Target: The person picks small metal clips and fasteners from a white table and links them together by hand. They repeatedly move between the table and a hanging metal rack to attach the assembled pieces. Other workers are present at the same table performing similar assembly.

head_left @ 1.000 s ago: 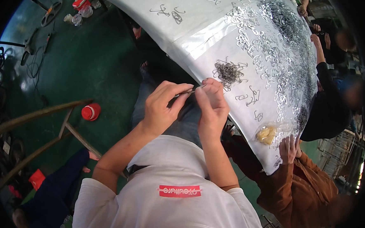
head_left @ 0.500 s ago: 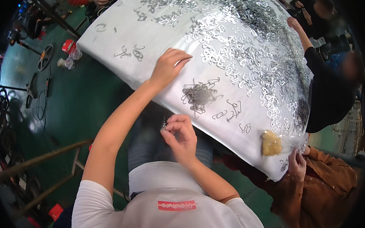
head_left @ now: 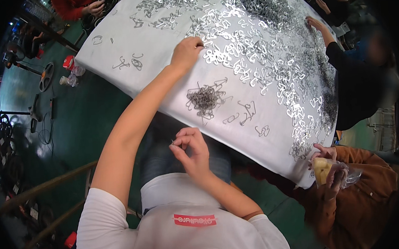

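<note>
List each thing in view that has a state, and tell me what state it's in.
Left hand: stretched out, fingers curled on the shiny metal hooks.
Right hand: near the lap, pinching something small.
Dark clip pile: tangled heap.
White table: covered with scattered hooks.

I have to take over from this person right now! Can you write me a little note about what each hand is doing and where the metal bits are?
Left hand: stretched out over the white table, fingers curled down on the edge of the big spread of shiny metal hooks; whether it grips one cannot be told.
Right hand: near the lap, off the table, pinching a small thin metal piece.
Small dark pile of wire pieces: on the table between the hands.
Done: unclear how many.
Left: most hooks lie loose across the table. Other people work at the far and right edges.
</note>
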Available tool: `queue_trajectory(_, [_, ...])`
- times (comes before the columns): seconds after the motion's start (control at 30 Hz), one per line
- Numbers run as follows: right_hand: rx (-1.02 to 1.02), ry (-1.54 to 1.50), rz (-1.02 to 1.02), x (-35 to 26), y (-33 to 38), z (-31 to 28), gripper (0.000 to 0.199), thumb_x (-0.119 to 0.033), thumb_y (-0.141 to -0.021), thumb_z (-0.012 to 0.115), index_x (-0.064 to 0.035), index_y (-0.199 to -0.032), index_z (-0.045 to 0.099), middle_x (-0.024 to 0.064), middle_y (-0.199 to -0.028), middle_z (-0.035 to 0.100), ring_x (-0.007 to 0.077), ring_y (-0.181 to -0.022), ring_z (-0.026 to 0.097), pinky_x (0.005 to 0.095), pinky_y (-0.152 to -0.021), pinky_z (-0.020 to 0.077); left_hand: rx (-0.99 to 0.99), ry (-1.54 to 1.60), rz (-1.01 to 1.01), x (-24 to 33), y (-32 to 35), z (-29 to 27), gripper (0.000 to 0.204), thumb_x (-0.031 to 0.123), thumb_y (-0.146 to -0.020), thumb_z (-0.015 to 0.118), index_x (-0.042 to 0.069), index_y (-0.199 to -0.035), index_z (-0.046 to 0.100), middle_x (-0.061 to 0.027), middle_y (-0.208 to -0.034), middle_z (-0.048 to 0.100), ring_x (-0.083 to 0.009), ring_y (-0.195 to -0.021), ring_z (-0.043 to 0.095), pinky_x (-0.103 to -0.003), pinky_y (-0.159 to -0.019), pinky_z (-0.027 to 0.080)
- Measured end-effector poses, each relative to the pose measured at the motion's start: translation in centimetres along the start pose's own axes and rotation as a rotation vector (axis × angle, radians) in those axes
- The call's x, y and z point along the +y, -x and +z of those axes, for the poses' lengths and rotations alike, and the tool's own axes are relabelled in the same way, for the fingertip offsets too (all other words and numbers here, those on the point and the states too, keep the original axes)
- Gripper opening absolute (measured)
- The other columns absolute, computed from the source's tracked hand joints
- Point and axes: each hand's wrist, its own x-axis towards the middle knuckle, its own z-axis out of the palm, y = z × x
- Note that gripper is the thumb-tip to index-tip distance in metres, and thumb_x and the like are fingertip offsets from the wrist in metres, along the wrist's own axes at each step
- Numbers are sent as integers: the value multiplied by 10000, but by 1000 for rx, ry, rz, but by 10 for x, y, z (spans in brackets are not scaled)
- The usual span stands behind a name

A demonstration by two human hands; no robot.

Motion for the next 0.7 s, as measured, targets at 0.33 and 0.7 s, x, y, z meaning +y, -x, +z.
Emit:
queue_trajectory(0.33, [91,-12,4,6,3,3,115,-28,-765,726,-39,-852,652,54,-1019,558,99,-756,494,223,-650,420,81,634,-558,77,174,-111,134,69,-854,678,-19,-956,681,-37,-820,685,-58,-739,612,-210,-678,491])
queue_trajectory(0.7, [-3,144,-99,0,2,15,116,-62,-777,733,-45,-863,657,55,-992,563,120,-757,525,245,-622,408,253,675,-389,119,240,-135,97,2,-830,668,-5,-924,690,-32,-879,664,-78,-748,612,-214,-641,481])
